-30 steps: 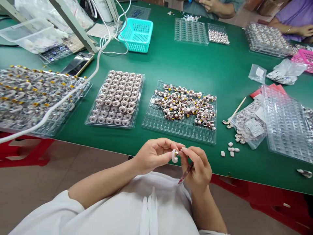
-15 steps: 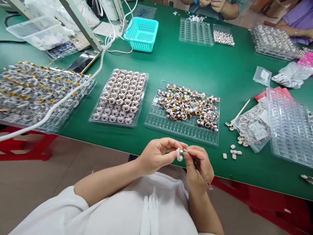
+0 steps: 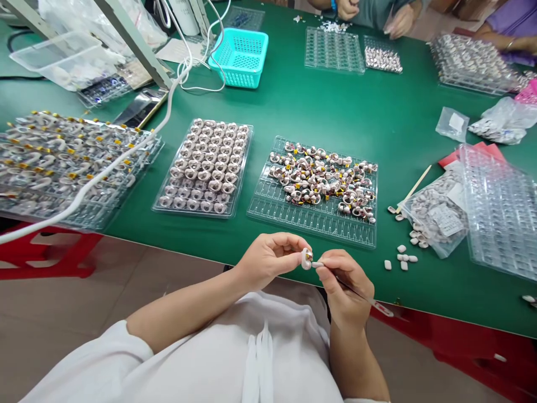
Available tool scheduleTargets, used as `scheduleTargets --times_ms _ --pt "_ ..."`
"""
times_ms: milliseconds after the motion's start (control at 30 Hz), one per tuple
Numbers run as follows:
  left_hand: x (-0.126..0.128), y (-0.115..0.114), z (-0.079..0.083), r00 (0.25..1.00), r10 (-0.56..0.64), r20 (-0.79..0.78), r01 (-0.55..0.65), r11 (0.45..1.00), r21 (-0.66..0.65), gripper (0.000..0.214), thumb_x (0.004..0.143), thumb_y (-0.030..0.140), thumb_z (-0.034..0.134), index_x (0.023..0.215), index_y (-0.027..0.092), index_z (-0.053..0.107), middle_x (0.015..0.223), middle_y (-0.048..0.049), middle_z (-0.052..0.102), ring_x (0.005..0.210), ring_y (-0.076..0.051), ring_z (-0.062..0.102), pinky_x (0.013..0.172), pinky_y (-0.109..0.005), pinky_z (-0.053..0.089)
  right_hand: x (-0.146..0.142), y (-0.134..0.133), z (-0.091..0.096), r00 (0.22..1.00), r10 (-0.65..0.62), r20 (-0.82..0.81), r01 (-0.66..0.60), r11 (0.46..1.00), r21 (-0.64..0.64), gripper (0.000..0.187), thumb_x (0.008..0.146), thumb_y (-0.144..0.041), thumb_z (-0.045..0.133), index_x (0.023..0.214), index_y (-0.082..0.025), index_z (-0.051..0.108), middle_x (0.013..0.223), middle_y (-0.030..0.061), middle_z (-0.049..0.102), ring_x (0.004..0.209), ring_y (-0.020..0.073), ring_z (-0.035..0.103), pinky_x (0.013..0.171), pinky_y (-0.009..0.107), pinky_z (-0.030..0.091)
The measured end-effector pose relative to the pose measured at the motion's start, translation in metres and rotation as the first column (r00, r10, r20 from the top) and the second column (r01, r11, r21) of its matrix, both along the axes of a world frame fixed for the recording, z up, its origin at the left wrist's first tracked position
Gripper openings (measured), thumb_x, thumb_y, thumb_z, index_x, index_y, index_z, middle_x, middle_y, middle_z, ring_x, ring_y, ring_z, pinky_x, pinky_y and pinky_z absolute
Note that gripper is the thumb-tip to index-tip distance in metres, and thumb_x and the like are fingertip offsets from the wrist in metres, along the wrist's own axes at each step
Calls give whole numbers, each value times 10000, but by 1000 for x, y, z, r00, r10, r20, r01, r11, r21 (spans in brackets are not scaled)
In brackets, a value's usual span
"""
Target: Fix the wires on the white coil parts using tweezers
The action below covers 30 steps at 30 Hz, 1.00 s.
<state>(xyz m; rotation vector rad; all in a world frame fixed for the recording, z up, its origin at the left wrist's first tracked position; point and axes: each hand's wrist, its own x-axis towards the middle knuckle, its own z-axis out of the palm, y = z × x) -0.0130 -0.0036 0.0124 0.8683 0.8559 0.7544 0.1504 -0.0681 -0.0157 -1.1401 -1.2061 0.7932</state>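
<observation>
At the table's near edge, my left hand (image 3: 274, 260) pinches a small white curved earphone part (image 3: 306, 258) with a bit of yellow and dark red inside it. Just right of it, my right hand (image 3: 346, 282) pinches a small white rounded cap (image 3: 318, 265) between thumb and forefinger, close to the earphone part. A slim metal tool, seemingly tweezers (image 3: 381, 307), lies across the right palm, its end sticking out past the wrist. Beyond both hands lies a clear tray (image 3: 268, 210) heaped with similar white parts with yellow tabs and dark red wires.
Left of that stands a tray of white shells (image 3: 205, 168), then stacked trays of curved parts (image 3: 62, 162) behind a white cable (image 3: 121, 162). Loose white caps (image 3: 403, 257), a bag of caps (image 3: 436, 212) and clear trays (image 3: 499, 212) are at right. A turquoise basket (image 3: 239, 56) and co-workers' hands appear far back.
My right hand has moved slightly right, drawing the cap away from the earphone part. More of the tool's end shows. Across the table, a co-worker's hands have moved apart.
</observation>
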Motion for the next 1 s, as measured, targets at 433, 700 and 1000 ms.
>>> scheduleTargets --times_ms 433,700,1000 --pt "0 -3 0 993 26 -117 -12 993 118 201 772 311 800 828 125 750 754 -53 744 656 -139 666 617 -230 551 1 9 -1 989 101 -112 -109 992 -60 135 875 -143 702 963 -240 734 869 37 689 732 152 656 546 252 515" --pt "0 -4 1 963 105 -249 -25 951 307 119 767 235 774 826 134 796 821 -84 774 698 -162 704 631 -224 578 -1 8 -4 989 47 -142 -55 997 -59 114 859 -171 730 936 -247 763 860 39 701 727 162 673 540 275 544" --pt "0 -4 0 960 151 -234 -43 911 411 98 760 181 766 834 146 819 783 -90 773 672 -159 700 602 -221 560 0 8 -4 987 51 -152 -61 996 -58 160 856 -131 728 947 -257 763 862 28 703 718 149 669 543 263 539"
